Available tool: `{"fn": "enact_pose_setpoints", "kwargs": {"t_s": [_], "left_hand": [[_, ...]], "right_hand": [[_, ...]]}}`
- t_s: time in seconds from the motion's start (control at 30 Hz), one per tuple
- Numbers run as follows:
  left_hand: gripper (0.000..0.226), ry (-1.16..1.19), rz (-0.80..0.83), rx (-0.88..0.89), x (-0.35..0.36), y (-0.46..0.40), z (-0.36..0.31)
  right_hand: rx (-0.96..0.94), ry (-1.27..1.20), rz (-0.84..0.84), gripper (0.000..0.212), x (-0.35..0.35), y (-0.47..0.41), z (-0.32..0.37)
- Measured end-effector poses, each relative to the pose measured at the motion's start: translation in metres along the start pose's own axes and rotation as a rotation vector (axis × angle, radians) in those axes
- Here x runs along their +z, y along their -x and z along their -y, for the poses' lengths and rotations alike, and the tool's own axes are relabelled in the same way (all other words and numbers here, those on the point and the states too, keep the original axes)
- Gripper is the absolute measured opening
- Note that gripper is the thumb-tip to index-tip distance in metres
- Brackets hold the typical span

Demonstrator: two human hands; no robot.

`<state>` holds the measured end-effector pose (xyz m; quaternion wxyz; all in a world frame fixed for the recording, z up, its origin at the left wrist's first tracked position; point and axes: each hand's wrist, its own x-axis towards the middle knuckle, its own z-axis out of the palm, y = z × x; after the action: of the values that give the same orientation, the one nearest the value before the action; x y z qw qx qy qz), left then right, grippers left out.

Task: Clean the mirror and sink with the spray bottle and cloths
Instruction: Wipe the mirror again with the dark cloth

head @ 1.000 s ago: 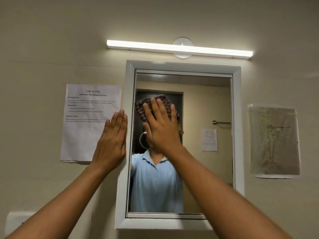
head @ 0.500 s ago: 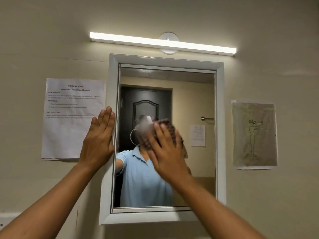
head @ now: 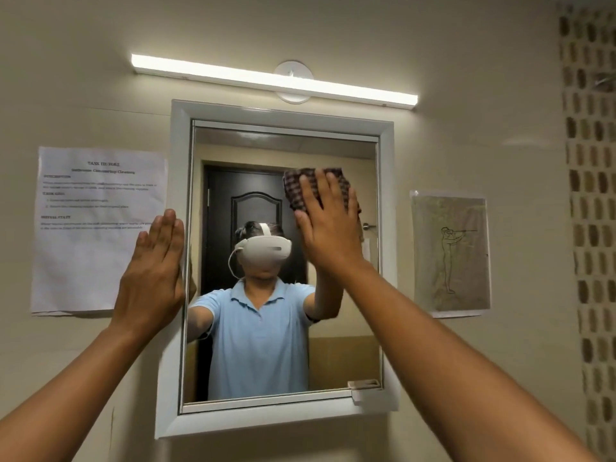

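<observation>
A white-framed mirror (head: 178, 228) hangs on the beige wall. My right hand (head: 328, 228) lies flat on the upper right of the glass, pressing a brown checked cloth (head: 300, 188) against it. My left hand (head: 155, 271) rests flat with fingers together on the mirror's left frame and the wall beside it, holding nothing. The glass reflects a person in a light blue shirt and a dark door. The sink and spray bottle are out of view.
A strip light (head: 273, 80) runs above the mirror. A printed task sheet (head: 96, 208) is taped to the wall at left, a drawing (head: 450, 255) at right. A small white catch (head: 363, 390) sits at the mirror's lower right corner. Patterned tiles (head: 590, 228) line the far right.
My right hand with the cloth has slid from the upper left of the glass down through the middle and up to the upper right. My left hand has stayed on the left frame.
</observation>
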<state>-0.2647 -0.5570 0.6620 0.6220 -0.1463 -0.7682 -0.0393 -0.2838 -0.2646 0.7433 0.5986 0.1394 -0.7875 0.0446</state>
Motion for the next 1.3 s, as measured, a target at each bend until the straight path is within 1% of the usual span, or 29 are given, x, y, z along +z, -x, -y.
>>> {"fn": "enact_pose_setpoints", "kwargs": {"t_s": [0.07, 0.17, 0.23, 0.3, 0.4, 0.47, 0.53, 0.6, 0.77, 0.87, 0.97, 1.03, 1.1, 1.2, 1.3], "left_hand": [[0.072, 0.0, -0.004, -0.01, 0.001, 0.001, -0.001], [0.074, -0.007, -0.002, -0.014, 0.002, 0.002, -0.001], [0.076, -0.017, 0.003, -0.016, 0.002, 0.003, -0.002], [0.077, -0.028, 0.009, -0.019, 0.003, 0.006, -0.002], [0.075, -0.028, 0.014, -0.021, 0.003, 0.011, -0.005], [0.074, -0.03, 0.017, -0.023, 0.003, 0.014, -0.009], [0.072, -0.026, 0.014, -0.028, 0.003, 0.017, -0.013], [0.07, -0.016, 0.013, -0.03, 0.004, 0.019, -0.013], [0.072, -0.03, 0.039, -0.02, 0.005, 0.026, -0.01], [0.071, -0.022, 0.046, -0.026, 0.005, 0.029, -0.01], [0.075, -0.022, 0.056, -0.016, 0.005, 0.034, -0.009], [0.075, -0.02, 0.059, -0.022, 0.006, 0.036, -0.008], [0.073, -0.016, 0.067, -0.022, 0.005, 0.038, -0.008], [0.072, -0.013, 0.073, -0.016, 0.005, 0.041, -0.006], [0.07, -0.013, 0.089, 0.001, 0.003, 0.044, -0.005]], "right_hand": [[0.034, -0.007, 0.006, 0.06, -0.009, -0.02, -0.011], [0.068, -0.01, -0.022, 0.06, -0.006, -0.012, -0.014], [0.094, -0.034, -0.044, 0.061, 0.001, 0.018, -0.012], [0.078, -0.011, -0.044, 0.063, 0.013, 0.065, -0.011], [0.03, 0.049, 0.017, 0.067, 0.032, 0.143, -0.011], [0.035, 0.054, 0.05, 0.066, 0.04, 0.172, -0.012], [0.03, 0.053, 0.063, 0.066, 0.039, 0.171, -0.014], [0.021, 0.058, 0.064, 0.067, 0.033, 0.15, -0.015], [0.192, 0.021, 0.007, 0.064, 0.002, 0.048, -0.027], [0.197, 0.029, 0.021, 0.064, -0.009, 0.019, -0.033], [0.207, 0.029, -0.024, 0.065, -0.001, 0.04, -0.03], [0.259, 0.03, -0.042, 0.066, 0.011, 0.074, -0.021], [0.31, 0.02, -0.043, 0.067, 0.025, 0.116, -0.01], [0.333, 0.022, -0.006, 0.068, 0.043, 0.164, 0.014], [0.362, 0.017, -0.015, 0.064, 0.052, 0.165, 0.035]]}}
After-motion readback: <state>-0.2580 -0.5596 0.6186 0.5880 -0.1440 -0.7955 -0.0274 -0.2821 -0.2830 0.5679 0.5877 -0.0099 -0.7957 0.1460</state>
